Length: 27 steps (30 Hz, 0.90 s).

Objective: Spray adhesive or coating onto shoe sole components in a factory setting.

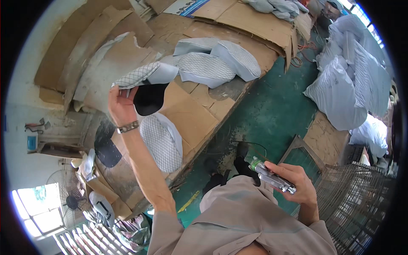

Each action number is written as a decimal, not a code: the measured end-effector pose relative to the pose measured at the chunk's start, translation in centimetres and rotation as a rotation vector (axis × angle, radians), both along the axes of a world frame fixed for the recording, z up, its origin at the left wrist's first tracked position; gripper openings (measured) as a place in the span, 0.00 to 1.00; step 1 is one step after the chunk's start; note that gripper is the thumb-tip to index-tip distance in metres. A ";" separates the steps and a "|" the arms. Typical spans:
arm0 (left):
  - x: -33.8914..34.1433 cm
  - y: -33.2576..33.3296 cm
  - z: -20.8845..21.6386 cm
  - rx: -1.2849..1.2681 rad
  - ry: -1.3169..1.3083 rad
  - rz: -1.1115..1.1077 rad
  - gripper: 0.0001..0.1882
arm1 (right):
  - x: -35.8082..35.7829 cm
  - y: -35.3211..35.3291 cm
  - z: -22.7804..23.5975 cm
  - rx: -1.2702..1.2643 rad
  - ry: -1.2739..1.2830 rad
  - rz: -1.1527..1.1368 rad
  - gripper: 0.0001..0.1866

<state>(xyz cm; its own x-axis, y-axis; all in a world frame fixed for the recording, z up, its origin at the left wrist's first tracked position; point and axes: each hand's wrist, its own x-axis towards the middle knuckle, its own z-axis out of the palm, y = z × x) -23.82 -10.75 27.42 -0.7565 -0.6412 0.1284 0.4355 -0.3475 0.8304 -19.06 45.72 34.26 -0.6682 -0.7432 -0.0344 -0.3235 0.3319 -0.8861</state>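
Observation:
My left hand [121, 105] reaches to the table and grips the near edge of a white quilted seat cushion [142, 75], its fingers curled under the rim. Beside that cushion lies a dark, rounded seat base [150, 100]; whether the two are joined I cannot tell. My right hand [297, 180] is wrapped around a silver staple gun [274, 177] with a green end, held in front of my waist away from the table. Another quilted cushion [159, 142] rests nearer to me, and several more [206, 68] are grouped farther back.
Cardboard sheets [187, 114] cover the worktable. A second dark board [106, 144] lies at its left. White sacks [340, 93] are piled at the right, above a wire rack [348, 199]. A fan [73, 202] stands lower left. Green floor [259, 110] runs alongside the table.

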 end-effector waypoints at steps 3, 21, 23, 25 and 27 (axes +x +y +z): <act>-3.9 7.0 -3.2 0.052 0.140 0.015 0.05 | 0.6 0.6 -0.5 0.016 0.001 -0.065 0.45; 10.9 -2.5 -24.9 -1.178 -1.038 0.544 0.43 | 1.7 -4.4 -1.3 0.138 -0.014 -0.076 0.40; 11.6 -9.1 -25.8 -1.089 -1.080 0.478 0.46 | 2.3 -5.7 -0.9 0.161 -0.017 -0.031 0.41; 13.3 -15.7 -26.8 -0.887 -1.034 0.128 0.46 | 2.6 -6.7 -1.2 0.134 -0.009 0.012 0.37; 11.1 -15.5 -27.7 -0.815 -1.067 -0.027 0.44 | 3.0 -7.4 -1.6 0.187 -0.010 0.012 0.38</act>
<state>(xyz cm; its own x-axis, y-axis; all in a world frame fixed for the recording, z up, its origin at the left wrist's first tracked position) -12.71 -26.24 -0.26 -0.7367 -0.6484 -0.1920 -0.5486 0.4070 0.7304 -16.08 38.31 32.69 -0.6579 -0.7314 -0.1795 -0.3199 0.4872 -0.8126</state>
